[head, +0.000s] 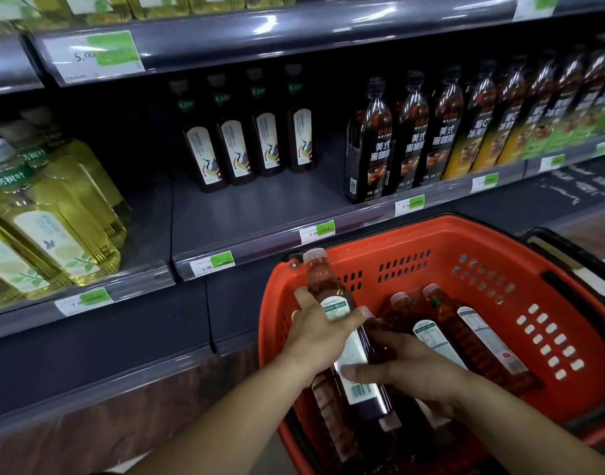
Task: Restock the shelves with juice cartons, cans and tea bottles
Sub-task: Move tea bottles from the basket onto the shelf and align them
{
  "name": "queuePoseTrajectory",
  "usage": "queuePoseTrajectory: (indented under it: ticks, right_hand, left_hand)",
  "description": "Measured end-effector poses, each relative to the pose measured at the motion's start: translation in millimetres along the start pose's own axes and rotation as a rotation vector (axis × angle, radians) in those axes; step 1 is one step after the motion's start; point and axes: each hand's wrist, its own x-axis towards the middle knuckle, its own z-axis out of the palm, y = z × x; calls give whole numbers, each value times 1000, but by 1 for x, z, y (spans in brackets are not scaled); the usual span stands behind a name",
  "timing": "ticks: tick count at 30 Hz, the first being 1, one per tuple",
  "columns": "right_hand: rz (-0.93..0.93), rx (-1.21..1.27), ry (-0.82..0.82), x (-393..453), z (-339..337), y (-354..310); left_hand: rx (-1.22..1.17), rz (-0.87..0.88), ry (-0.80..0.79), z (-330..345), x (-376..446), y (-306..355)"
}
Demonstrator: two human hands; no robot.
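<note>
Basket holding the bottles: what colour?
Red-orange basket with a black handle, clear in the head view.

Dim store light from overhead. White glare streaks the shelf edge [270,25] at 12 o'clock; the recess behind the dark bottles [249,132] sinks into shadow. Wide-angle bending bows the edges, and the yellow bottles [47,214] at 9 o'clock blur.

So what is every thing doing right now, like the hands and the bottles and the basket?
Left hand: gripping a red-brown tea bottle.
Right hand: fingers on that same bottle's lower part.
Red-brown tea bottle with white label: tilted, raised above the others, cap on.
Two more red-brown tea bottles: lying in the basket, capped.
Red plastic basket: still holding bottles.
Four dark bottles with bird labels: upright at the shelf's back.
Dark shelf: bare in front.
</note>
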Motion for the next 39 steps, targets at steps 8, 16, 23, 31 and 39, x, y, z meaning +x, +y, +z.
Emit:
queuePoseTrajectory:
  ticks: [8,16,23,31,39]
  right_hand:
    - [-195,105,41,35,3,-58]
    - [-310,-51,-4,109,36,-168]
    - [-376,-116,-37,194,70,-223]
    - [-485,-143,-5,287,104,-230]
    - [-575,-197,75,339,113,-214]
  left_hand:
    - [27,298,274,-53,17,50]
    - [14,359,401,-160,70,98]
    - [-6,375,475,-239,121,103]
    - [50,394,590,-288,179,76]
    - [92,473,638,-293,210,56]
